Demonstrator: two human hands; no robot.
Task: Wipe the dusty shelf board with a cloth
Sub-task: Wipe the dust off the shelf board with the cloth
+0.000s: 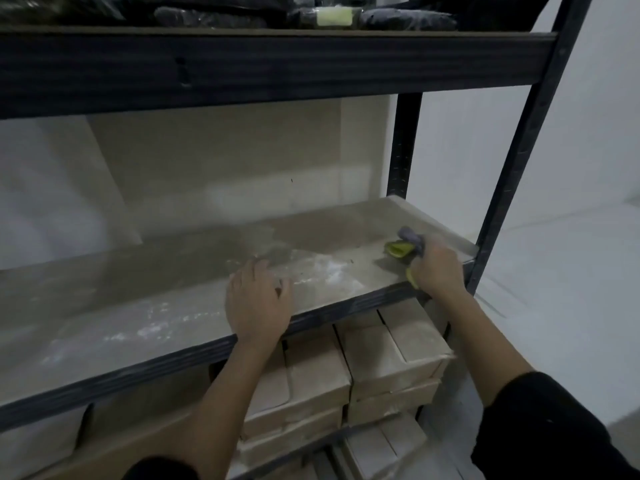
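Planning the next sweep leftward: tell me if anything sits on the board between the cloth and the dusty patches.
Only the left hand, resting flat at the front edge of the shelf board. The right hand grips the cloth near the right end; the white dust lies between them.

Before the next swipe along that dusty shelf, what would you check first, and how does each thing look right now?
1. Cloth in grip: ok, the right hand holds the yellow-green and grey cloth.
2. Cloth on the board: ok, it sits on the shelf board near the right end.
3. Path clear: not ok, the left hand rests on the board in the way of a leftward swipe.
4. Dust left: not ok, white dust patches show between the hands and further left.
5. Cloth still clean: cannot tell, too blurred.
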